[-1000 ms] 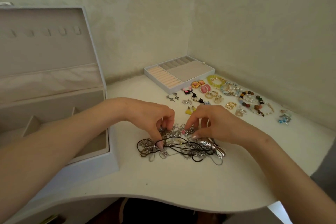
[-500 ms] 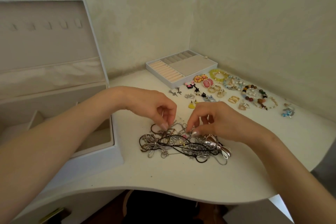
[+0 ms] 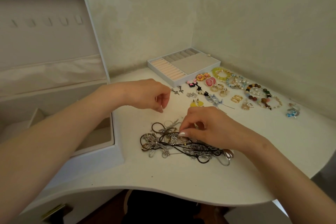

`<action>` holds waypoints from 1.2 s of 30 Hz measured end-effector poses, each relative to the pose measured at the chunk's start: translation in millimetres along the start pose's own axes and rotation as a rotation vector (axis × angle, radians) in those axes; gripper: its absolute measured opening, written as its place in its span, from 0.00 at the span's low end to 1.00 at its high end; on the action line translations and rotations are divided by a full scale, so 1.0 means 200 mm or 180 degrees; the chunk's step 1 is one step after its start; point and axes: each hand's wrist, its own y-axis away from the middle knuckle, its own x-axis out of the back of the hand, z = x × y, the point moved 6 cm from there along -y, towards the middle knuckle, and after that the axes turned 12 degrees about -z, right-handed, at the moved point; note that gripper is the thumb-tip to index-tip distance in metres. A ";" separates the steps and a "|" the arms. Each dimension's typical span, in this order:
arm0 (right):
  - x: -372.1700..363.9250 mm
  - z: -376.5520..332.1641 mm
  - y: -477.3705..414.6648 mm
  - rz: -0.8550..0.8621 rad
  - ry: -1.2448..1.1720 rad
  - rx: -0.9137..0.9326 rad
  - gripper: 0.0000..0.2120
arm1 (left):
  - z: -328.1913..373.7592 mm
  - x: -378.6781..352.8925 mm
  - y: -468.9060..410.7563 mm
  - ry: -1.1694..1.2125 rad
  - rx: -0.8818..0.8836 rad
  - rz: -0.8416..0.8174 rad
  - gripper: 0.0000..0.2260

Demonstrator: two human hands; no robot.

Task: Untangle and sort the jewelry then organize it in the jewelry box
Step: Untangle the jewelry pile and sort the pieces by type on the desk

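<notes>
A tangled heap of silver chains, rhinestone pendants and dark cords (image 3: 181,144) lies on the white tabletop (image 3: 181,178), beside the open white jewelry box (image 3: 109,154). The right hand (image 3: 209,127) pinches into it, thumb and fingertips together. The left hand (image 3: 151,96) hovers above with curled fingers; I cannot tell whether it holds anything.

The only camera sits on the person's head, over the near curved edge of the white tabletop (image 3: 181,178), and faces forward and down. It is near: the left forearm (image 3: 54,142) and the right forearm (image 3: 291,178) enter from the bottom corners. The wide view reaches the tabletop's far corner, where two walls (image 3: 145,14) meet
</notes>
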 end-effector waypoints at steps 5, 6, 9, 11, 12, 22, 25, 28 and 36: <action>0.00 0.01 0.01 -0.0024 -0.0266 0.0151 0.14 | 0.06 -0.05 0.02 0.0247 -0.0229 -0.0457 0.08; 0.00 0.01 0.02 -0.0015 -0.0303 0.0163 0.15 | 0.08 -0.06 0.02 0.0278 -0.0285 -0.0554 0.09; -0.01 0.01 0.01 -0.0063 -0.0405 0.0129 0.12 | 0.13 -0.10 0.02 0.0349 -0.0482 -0.0744 0.11; -0.02 0.01 0.01 -0.0124 -0.0397 0.0080 0.10 | 0.15 -0.14 0.02 0.0358 -0.0534 -0.0905 0.14; -0.02 0.01 0.00 -0.0148 -0.0366 0.0064 0.10 | 0.15 -0.15 0.01 0.0343 -0.0524 -0.0999 0.15; -0.04 0.02 0.03 -0.0448 -0.0283 0.0171 0.12 | 0.12 -0.19 0.00 0.0321 -0.0467 -0.1193 0.19; -0.04 0.01 0.03 -0.0455 -0.0256 0.0161 0.10 | 0.13 -0.19 -0.01 0.0221 -0.0541 -0.1138 0.14; -0.04 0.01 0.03 -0.0436 -0.0143 0.0085 0.08 | 0.13 -0.18 -0.01 0.0127 -0.0563 -0.1062 0.09; -0.05 0.00 0.04 -0.0441 0.0300 0.0166 0.06 | 0.09 -0.10 0.02 0.0127 -0.0486 -0.0768 0.10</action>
